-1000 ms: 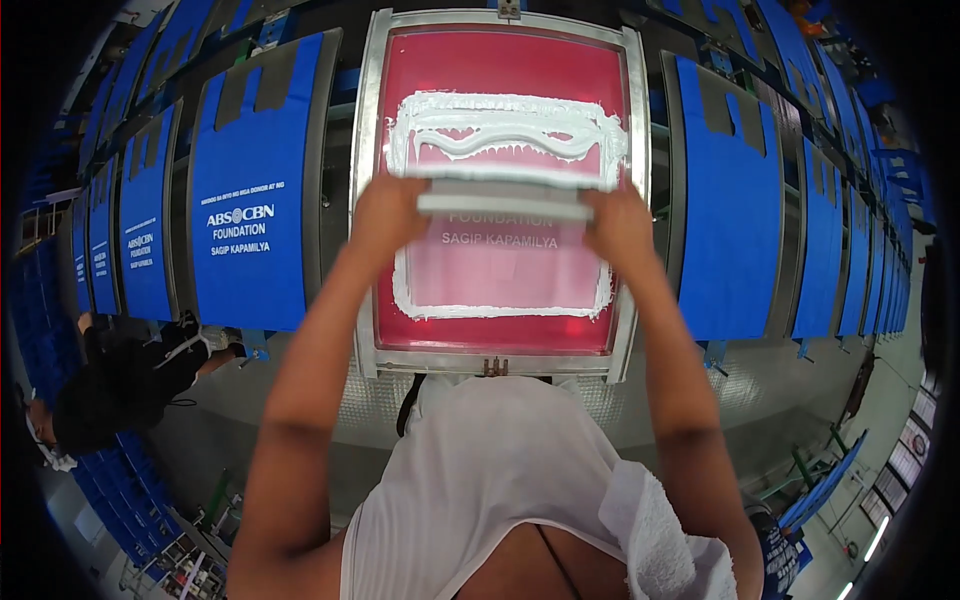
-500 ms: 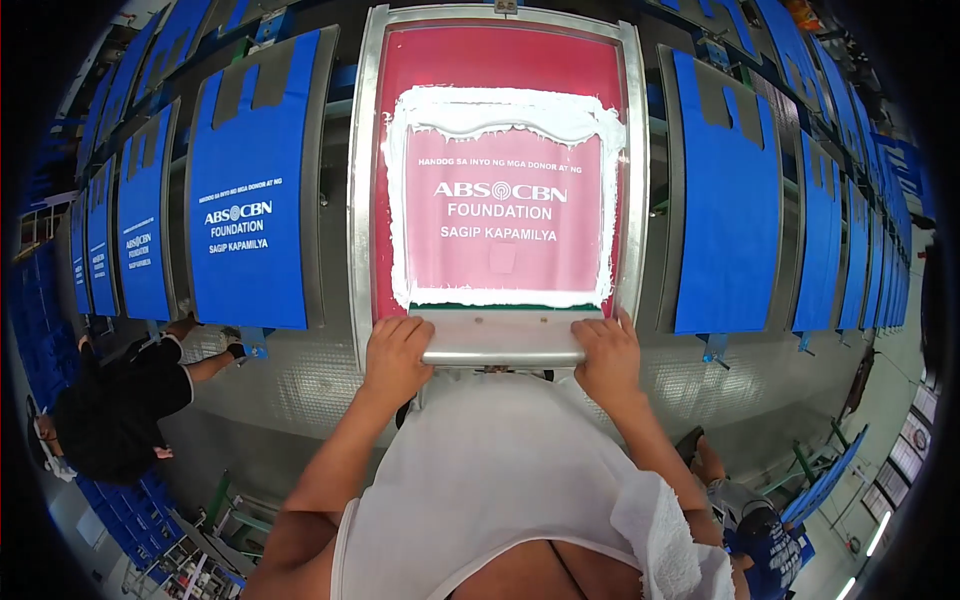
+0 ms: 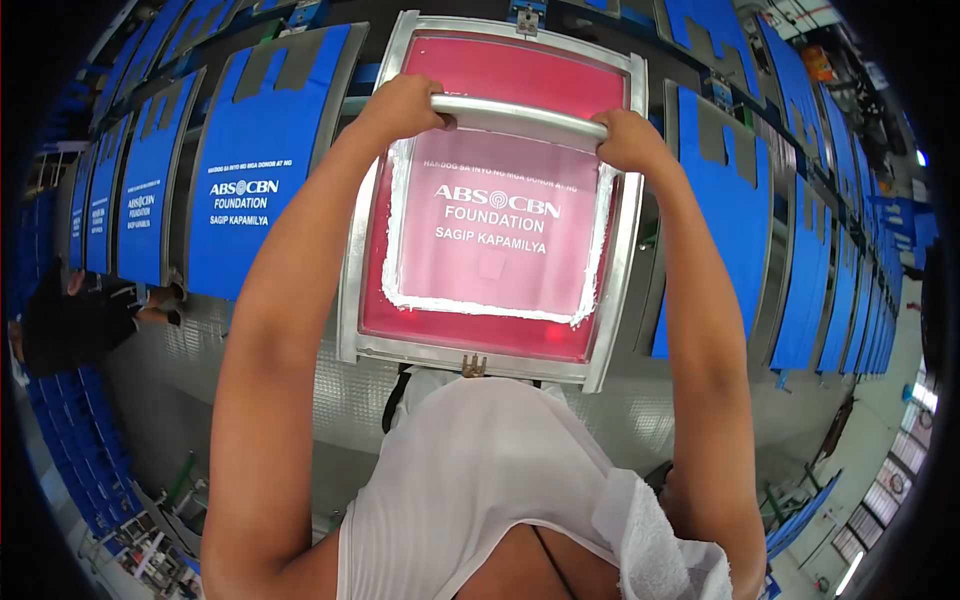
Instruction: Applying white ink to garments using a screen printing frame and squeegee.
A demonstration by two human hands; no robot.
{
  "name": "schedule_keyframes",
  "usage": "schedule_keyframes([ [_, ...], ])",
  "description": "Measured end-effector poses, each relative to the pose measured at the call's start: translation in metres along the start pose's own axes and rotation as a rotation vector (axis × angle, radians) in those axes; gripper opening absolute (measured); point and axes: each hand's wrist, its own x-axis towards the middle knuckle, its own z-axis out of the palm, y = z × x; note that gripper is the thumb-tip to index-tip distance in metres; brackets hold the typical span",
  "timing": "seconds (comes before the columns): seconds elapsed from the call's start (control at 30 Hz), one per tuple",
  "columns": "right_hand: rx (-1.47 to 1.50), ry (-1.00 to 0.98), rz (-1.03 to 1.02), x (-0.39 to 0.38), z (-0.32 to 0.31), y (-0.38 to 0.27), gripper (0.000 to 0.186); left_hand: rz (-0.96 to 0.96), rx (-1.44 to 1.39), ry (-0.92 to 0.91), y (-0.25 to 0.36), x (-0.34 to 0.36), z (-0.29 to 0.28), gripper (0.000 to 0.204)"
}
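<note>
In front of me lies a screen-printing frame with silver metal rails [image 3: 622, 250] and a pink mesh [image 3: 440, 328]. White ink [image 3: 480, 308] rims a paler rectangle with white lettering on the mesh. Across the far part of the screen lies a wide squeegee [image 3: 520, 116] with a rounded metal grip. My left hand [image 3: 408, 106] is closed around its left end, and my right hand [image 3: 630, 140] grips its right end. The squeegee's blade edge and the far band of ink are mostly hidden behind it.
Blue cut fabric pieces lie on dark boards in rows, one left [image 3: 245, 220] with white print and one right [image 3: 715, 230] with no print visible. A clamp [image 3: 527, 17] sits at the frame's far edge. At far left is another person [image 3: 75, 320]. A white towel [image 3: 655, 530] hangs over my shirt.
Both hands have pushed the squeegee from the screen's near edge to its far part. The near ink band and lower mesh are now uncovered. My view has tilted slightly.
</note>
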Motion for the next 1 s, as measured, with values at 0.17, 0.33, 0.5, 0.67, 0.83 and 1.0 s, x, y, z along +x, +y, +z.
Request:
schedule_keyframes([
  [0.17,0.111,-0.068,-0.078,0.03,-0.041,-0.005,0.043,0.106,0.167,0.799,0.016,-0.071,-0.018,0.045],
  [0.33,0.033,-0.177,-0.089,0.052,-0.002,0.037,0.05,-0.188,-0.524,-0.624,0.056,-0.249,0.078,0.031],
  [0.5,-0.04,-0.252,-0.094,0.058,-0.021,-0.03,0.052,-0.456,-1.144,-0.571,0.08,-0.345,0.2,0.039],
  [0.67,-0.037,-0.109,-0.094,0.058,-0.001,-0.046,0.051,-0.381,-1.264,-0.598,0.086,-0.333,0.197,0.033],
  [0.83,-0.024,-0.098,-0.057,0.016,-0.01,-0.061,0.051,-0.326,-1.262,-0.643,0.099,-0.326,0.163,0.039],
  [1.0,-0.013,-0.148,-0.034,-0.102,0.011,-0.131,0.052,-0.35,-1.292,-0.606,0.095,-0.332,0.158,0.039],
])
